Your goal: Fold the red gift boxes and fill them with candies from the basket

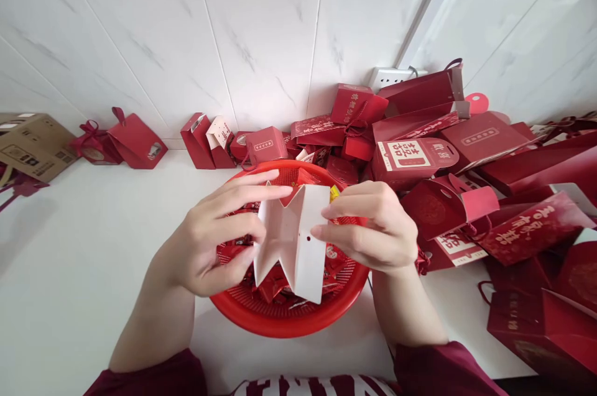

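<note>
Between my two hands is a small paper gift box (pixel 313 247), its white inside facing up and its top flaps spread apart. My left hand (pixel 224 231) grips the left wall, fingers curled over that edge. On the other side, my right hand (pixel 373 228) pinches the right flap, close to a small punched hole. The box is held over a red plastic basket (pixel 289 326) with red-wrapped pieces (pixel 270 287) inside; the box hides part of them. Its outer face is mostly turned away from view.
Many red gift boxes (pixel 410 160) are heaped along the right and back. Smaller red boxes (pixel 140 142) stand against the tiled wall (pixel 261 29) at the left, beside a brown cardboard box (pixel 40 147). A power socket (pixel 396 76) is on the wall behind the heap.
</note>
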The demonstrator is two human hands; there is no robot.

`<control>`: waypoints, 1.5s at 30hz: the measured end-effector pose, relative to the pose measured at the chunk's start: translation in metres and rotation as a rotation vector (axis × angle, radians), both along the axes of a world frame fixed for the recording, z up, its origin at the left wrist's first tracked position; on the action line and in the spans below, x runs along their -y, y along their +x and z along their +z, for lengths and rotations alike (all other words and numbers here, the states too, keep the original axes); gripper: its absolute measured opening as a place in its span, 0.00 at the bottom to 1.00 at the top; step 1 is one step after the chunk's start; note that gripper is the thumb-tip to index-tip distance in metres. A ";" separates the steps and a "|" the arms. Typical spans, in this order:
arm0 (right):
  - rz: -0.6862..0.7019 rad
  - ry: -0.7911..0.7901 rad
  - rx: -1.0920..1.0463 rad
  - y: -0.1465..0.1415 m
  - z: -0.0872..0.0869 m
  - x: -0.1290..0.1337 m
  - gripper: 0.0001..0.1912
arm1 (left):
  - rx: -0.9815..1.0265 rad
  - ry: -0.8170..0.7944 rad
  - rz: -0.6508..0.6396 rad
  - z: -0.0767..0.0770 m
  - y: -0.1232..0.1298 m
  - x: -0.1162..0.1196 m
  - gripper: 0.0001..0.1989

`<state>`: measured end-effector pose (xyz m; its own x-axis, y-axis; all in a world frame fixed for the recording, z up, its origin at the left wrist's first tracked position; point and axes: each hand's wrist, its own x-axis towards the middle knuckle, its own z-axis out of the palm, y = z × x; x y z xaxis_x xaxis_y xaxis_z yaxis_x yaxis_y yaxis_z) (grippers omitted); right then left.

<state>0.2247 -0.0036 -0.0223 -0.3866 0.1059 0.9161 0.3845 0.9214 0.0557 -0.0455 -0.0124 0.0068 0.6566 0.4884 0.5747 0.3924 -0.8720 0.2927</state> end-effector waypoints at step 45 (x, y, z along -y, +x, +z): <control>0.116 -1.430 0.396 0.005 -0.015 -0.013 0.22 | -0.137 -0.345 0.555 -0.017 -0.013 -0.028 0.12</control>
